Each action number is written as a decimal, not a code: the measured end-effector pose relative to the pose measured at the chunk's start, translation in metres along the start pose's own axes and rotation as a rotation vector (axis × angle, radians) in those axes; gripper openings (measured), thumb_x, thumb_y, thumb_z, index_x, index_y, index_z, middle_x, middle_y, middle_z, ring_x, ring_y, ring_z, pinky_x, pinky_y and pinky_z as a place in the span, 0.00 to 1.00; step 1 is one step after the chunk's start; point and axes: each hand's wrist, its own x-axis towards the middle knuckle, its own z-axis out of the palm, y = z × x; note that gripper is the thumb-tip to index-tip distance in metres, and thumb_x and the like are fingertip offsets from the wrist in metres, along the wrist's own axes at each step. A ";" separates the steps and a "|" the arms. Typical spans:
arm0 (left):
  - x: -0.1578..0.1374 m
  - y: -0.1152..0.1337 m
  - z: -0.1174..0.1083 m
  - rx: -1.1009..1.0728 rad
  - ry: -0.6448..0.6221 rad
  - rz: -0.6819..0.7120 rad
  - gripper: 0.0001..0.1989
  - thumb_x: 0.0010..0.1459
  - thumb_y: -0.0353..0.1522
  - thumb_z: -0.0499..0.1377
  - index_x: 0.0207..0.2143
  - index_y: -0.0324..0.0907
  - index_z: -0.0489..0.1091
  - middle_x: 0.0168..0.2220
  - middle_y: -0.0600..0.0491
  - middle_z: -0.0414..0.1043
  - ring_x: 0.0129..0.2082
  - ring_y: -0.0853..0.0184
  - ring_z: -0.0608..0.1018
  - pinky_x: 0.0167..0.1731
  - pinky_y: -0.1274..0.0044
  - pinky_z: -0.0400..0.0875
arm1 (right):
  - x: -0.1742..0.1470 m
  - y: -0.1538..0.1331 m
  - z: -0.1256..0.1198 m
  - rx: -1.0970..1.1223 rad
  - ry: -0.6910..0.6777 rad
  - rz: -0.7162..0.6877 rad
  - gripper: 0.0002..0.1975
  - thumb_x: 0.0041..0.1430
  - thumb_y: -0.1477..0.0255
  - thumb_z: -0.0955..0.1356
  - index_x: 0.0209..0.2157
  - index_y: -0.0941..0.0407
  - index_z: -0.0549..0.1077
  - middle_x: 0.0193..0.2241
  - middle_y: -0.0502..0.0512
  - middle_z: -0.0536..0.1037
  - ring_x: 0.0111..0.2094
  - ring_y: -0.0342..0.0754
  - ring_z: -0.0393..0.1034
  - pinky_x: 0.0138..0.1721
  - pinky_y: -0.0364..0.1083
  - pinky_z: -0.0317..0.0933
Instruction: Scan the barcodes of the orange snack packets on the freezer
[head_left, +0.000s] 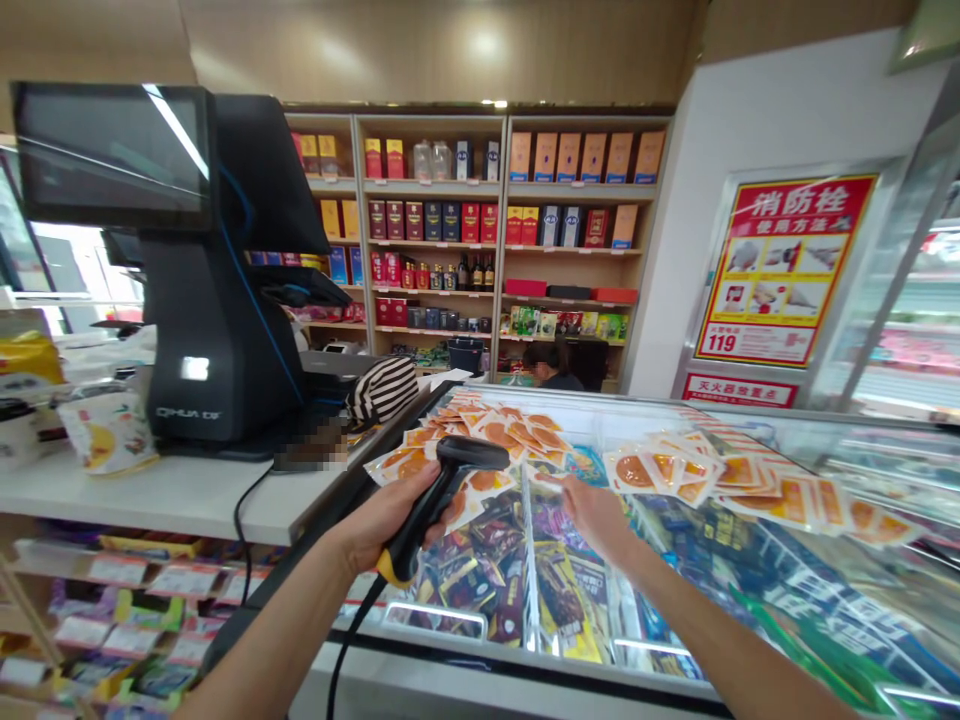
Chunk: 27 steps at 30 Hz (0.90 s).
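Observation:
My left hand (390, 520) is wrapped around the handle of a black and yellow barcode scanner (439, 495). Its head points to the right, and a cable hangs from the grip. Farther right, my right hand (592, 510) has its fingers closed at the edge of a small flat packet (551, 476) with orange-brown contents. A heap of similar packets (517, 430) lies on the freezer's glass top (585, 425) beyond both hands. More of them form an overlapping row (780, 490) to the right. Under the glass, colourful frozen goods (480, 580) show through.
A black checkout terminal (225, 300) stands on the white counter (195, 500) at left, beside a striped pouch (384, 392). Shelves of boxed goods (435, 220) line the back wall. A person (555, 368) is low behind the freezer. Snack racks (127, 600) sit below the counter.

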 end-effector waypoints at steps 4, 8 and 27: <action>0.006 0.001 0.011 -0.017 0.004 -0.021 0.17 0.49 0.44 0.49 0.28 0.38 0.62 0.20 0.55 0.64 0.14 0.76 0.65 0.14 0.83 0.56 | 0.011 0.039 0.004 0.365 0.351 0.331 0.12 0.51 0.69 0.53 0.29 0.58 0.62 0.23 0.57 0.70 0.26 0.47 0.64 0.26 0.44 0.54; 0.018 -0.003 0.026 -0.035 -0.019 -0.045 0.17 0.49 0.44 0.49 0.28 0.38 0.62 0.19 0.54 0.64 0.14 0.76 0.65 0.14 0.83 0.55 | 0.014 0.062 0.011 0.600 0.461 0.386 0.09 0.48 0.67 0.54 0.25 0.57 0.60 0.21 0.53 0.66 0.25 0.46 0.61 0.27 0.44 0.54; 0.040 -0.003 0.058 0.093 -0.124 -0.009 0.16 0.48 0.44 0.50 0.28 0.39 0.60 0.19 0.56 0.63 0.13 0.77 0.65 0.13 0.83 0.55 | 0.004 0.073 0.018 0.568 0.525 0.372 0.12 0.51 0.67 0.53 0.30 0.58 0.61 0.25 0.55 0.67 0.29 0.47 0.61 0.30 0.44 0.54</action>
